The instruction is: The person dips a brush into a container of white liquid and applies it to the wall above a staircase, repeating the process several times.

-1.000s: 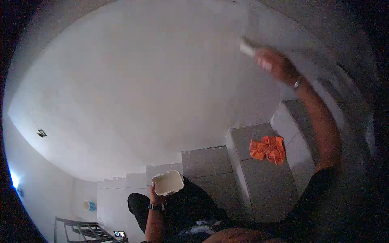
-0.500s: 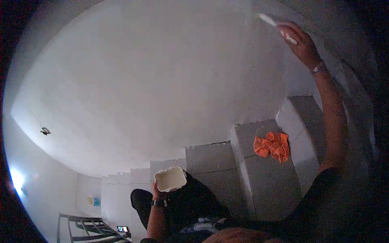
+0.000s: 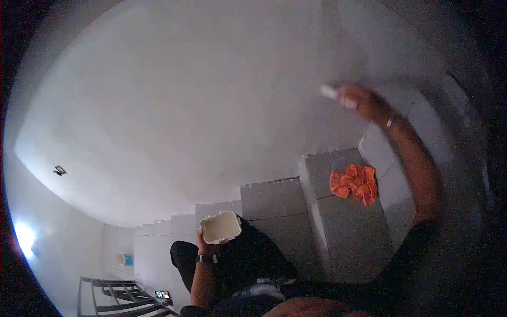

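My left hand [image 3: 204, 244] is closed on a cream-coloured rectangular tub [image 3: 222, 227], its opening facing up towards me and pale inside. The tub is held over my dark-trousered leg. Up at the right, my right hand [image 3: 364, 101] is wrapped around a whitish paintbrush [image 3: 328, 91], smeared by motion. Its pale tip points left, overlapping the white wall [image 3: 211, 105] in this view. Below that arm, a crumpled orange cloth [image 3: 355, 184] lies on a grey stair tread.
Grey-tiled steps [image 3: 274, 203] run along the wall, down to the left and up to the right. At the lower left are a metal railing [image 3: 119, 296], a lit phone [image 3: 162, 294] and a white-and-blue bucket [image 3: 124, 259]. A small fitting [image 3: 59, 170] sits on the wall.
My right hand has swept down and a little left along the wall with the paintbrush. My left hand and the tub have stayed nearly in place.
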Motion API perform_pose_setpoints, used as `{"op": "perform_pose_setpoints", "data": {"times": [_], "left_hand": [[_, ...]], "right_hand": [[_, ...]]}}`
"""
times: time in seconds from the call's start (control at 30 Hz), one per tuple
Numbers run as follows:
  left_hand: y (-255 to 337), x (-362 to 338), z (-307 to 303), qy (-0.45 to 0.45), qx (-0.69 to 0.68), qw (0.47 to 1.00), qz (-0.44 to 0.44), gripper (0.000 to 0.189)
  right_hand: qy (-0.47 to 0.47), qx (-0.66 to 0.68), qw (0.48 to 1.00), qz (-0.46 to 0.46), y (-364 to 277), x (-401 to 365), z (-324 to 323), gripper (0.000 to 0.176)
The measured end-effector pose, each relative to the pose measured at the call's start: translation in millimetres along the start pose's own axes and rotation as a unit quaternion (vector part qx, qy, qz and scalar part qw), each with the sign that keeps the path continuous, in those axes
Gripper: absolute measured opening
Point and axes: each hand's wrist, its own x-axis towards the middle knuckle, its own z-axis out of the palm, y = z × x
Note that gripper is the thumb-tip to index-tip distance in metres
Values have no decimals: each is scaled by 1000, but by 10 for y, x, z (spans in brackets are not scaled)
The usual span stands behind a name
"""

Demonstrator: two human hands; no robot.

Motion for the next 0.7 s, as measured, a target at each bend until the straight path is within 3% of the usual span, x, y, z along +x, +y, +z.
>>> {"op": "perform_pose_setpoints", "data": {"times": [0.03,0.1,0.17,0.3,0.33,0.37,0.4,0.43,0.47,0.53,0.6,0.63,0.7], "left_hand": [[1,3,-72,-20,-22,1000,1,63],[55,-26,181,14,28,999,18,63],[44,-33,234,47,78,995,36,64],[-50,15,0,60,27,997,34,68],[-52,40,-4,42,34,998,44,68],[-39,87,-41,-107,129,980,112,68],[-29,132,-80,-246,190,930,195,67],[-45,75,-32,-122,123,978,119,68],[-48,18,38,6,52,998,40,69],[21,-65,233,31,58,997,31,70],[60,-33,332,34,57,998,15,71],[50,16,353,18,42,999,13,70],[213,-7,899,33,65,997,-8,68]], "right_hand": [[55,16,998,-34,33,106,-204,17],[186,-187,951,-162,2,275,-670,19],[286,-208,924,-142,-163,325,-940,21],[304,-319,885,-149,27,247,-797,22],[234,-205,945,-104,11,139,-543,23],[157,-87,982,-59,-10,37,-272,24],[79,-69,994,-20,19,-95,6,25],[0,-51,999,18,83,-248,297,26],[-52,28,998,-35,160,-388,581,24],[-112,71,990,50,-225,-573,924,21],[-60,128,990,26,-236,-700,1340,17],[-78,133,988,13,-426,-701,1431,17],[89,103,988,-77,-891,-686,1621,16]]}}
